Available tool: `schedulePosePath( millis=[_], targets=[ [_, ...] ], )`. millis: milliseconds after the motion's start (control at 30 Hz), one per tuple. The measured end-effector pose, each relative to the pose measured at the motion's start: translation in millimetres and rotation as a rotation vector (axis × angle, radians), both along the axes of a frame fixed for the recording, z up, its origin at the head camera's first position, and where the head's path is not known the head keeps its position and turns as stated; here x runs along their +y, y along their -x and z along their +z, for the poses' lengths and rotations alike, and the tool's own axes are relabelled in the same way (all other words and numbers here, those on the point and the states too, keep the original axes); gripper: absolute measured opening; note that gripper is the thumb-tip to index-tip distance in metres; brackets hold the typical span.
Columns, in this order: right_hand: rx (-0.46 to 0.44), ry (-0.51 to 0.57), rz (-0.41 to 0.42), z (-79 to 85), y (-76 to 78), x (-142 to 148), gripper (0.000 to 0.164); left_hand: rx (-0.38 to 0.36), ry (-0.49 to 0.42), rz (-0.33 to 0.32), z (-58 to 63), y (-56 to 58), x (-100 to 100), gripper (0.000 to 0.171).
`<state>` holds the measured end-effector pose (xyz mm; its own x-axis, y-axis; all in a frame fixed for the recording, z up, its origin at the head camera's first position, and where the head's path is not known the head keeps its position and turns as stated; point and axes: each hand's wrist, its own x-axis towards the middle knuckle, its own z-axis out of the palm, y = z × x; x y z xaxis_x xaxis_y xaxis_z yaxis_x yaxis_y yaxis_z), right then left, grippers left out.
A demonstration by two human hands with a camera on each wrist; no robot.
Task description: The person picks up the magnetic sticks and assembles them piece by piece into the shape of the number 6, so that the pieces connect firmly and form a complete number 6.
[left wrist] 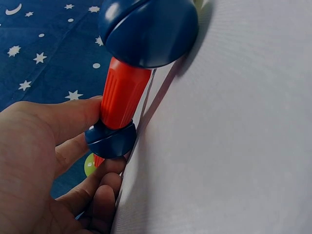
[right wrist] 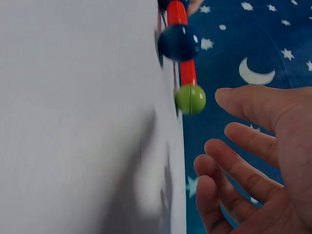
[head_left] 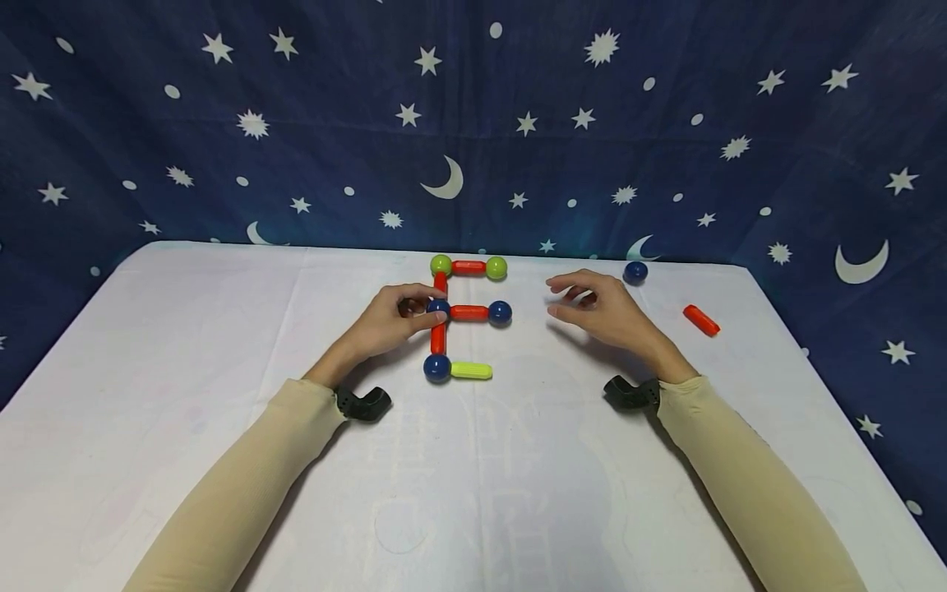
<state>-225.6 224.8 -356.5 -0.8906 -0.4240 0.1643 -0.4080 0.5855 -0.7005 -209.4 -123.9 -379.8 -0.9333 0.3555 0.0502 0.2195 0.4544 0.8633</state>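
An E-shaped assembly of balls and rods lies on the white table. My left hand (head_left: 392, 319) pinches its middle-left blue ball (left wrist: 111, 141) between thumb and fingers. From that ball a red rod (head_left: 469, 313) runs right to another blue ball (head_left: 500, 313). The top arm is a red rod (head_left: 469, 267) between two green balls, one being the right green ball (head_left: 496, 268). At the bottom, a blue ball (head_left: 437, 367) carries a yellow-green rod (head_left: 471, 371) with a free right end. My right hand (head_left: 598, 308) hovers right of the assembly, fingers loosely bent, holding nothing.
A loose blue ball (head_left: 635, 273) lies near the table's back edge, behind my right hand. Farther right is a loose red rod (head_left: 701, 321). A dark blue cloth (head_left: 473, 140) with stars and moons hangs behind the white table (head_left: 185, 395).
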Motion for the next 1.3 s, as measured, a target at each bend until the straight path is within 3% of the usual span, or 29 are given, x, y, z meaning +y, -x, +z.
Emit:
schedulePosePath(
  millis=[500, 733, 1167, 1300],
  targets=[
    [0.039, -0.007, -0.142, 3.1, -12.1, 64.0, 0.042, 0.010, -0.004, -0.006, -1.0, 0.0, 0.2, 0.035],
    [0.028, -0.034, -0.256, 6.0, -12.0, 79.3, 0.041, 0.011, -0.007, -0.007, -1.1, 0.3, -0.1, 0.036],
    [0.100, -0.033, -0.346, 13.5, -12.8, 114.0, 0.043, -0.002, 0.006, -0.004, -0.1, -0.3, -0.4, 0.036],
    [0.083, -0.050, -0.378, 14.2, -12.9, 125.9, 0.043, -0.005, 0.007, -0.002, -0.4, -0.6, -0.8, 0.036]
  ],
)
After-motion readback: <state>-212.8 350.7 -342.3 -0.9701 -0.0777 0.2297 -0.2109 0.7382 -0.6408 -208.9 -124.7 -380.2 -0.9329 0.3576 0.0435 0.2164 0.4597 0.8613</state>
